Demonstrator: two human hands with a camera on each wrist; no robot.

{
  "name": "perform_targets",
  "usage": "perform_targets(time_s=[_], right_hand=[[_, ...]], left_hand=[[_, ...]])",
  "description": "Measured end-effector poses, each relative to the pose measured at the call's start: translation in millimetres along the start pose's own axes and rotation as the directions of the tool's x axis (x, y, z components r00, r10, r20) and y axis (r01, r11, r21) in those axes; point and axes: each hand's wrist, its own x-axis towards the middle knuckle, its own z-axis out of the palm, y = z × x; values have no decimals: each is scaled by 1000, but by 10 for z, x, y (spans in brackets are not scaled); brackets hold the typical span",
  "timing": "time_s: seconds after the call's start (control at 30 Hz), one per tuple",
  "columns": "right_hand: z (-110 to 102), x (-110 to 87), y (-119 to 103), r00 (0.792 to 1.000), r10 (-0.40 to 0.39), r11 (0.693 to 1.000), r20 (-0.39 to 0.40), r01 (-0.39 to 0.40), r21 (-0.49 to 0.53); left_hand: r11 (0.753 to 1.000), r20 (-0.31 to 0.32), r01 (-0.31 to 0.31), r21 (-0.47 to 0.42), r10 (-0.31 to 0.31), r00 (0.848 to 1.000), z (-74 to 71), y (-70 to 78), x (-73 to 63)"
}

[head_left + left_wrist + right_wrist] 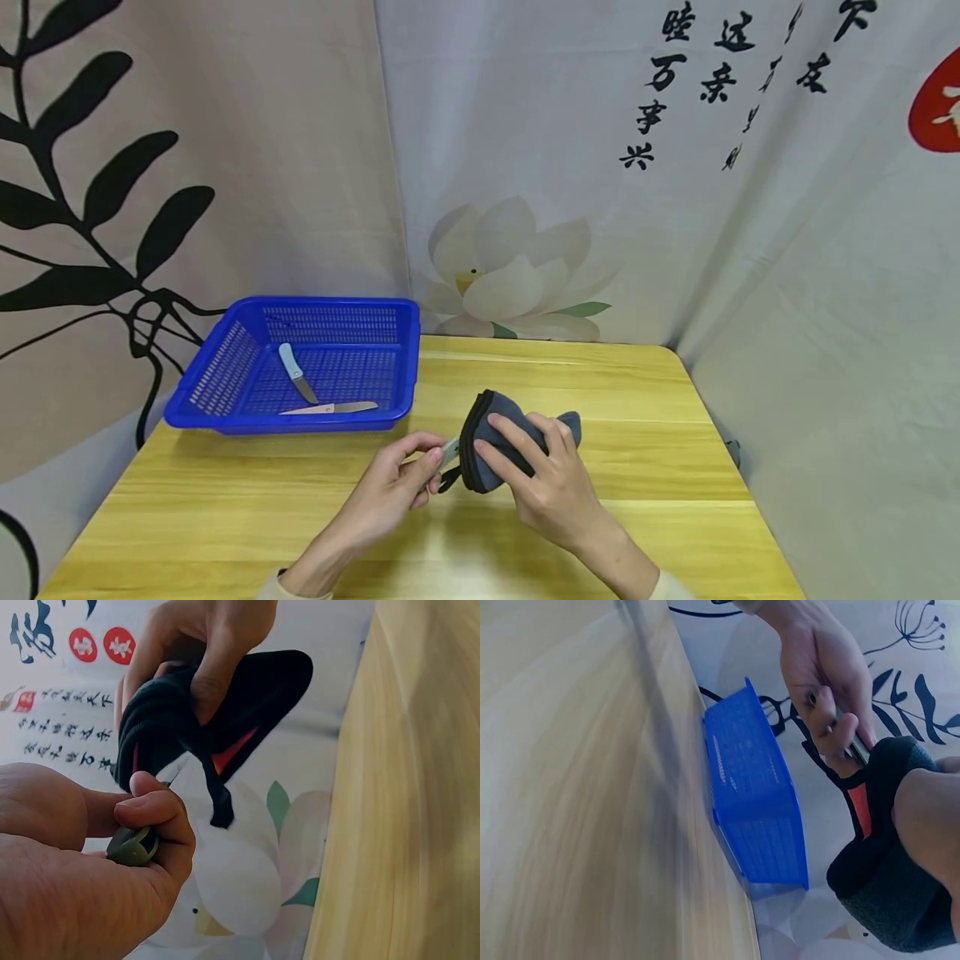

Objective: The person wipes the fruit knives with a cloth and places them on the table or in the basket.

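My right hand (551, 487) grips a dark grey-blue cloth pouch (512, 408) with a black-trimmed mouth that faces left. Between thumb and fingers, my left hand (390, 479) holds a small green-handled knife (132, 849) right at that mouth. In the left wrist view a bit of the blade shows past the fingertips; its far end is hidden by the pouch. A black strap (216, 796) hangs from the opening, and some red lining (861, 811) shows in the right wrist view. Both hands are above the table.
A blue plastic basket (405, 367) stands at the back left of the wooden table (637, 433). Inside lie a light-blue-handled folding knife (291, 361) and a white-handled knife (352, 407), both with blades out. A printed curtain (525, 108) hangs behind the table.
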Motion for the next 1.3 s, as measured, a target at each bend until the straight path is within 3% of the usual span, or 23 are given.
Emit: perform_targets(time_s=[0.17, 0.47, 1.3], right_hand=[[22, 14, -63, 999, -9, 1000, 45, 9, 8], [12, -23, -31, 990, 48, 998, 132, -44, -37], [-29, -210, 189, 989, 123, 991, 87, -118, -65]], left_hand=[[1000, 12, -6, -1, 6, 1000, 8, 2, 2], [1000, 18, -27, 8, 27, 999, -6, 4, -20], [997, 33, -42, 60, 40, 999, -86, -46, -88]])
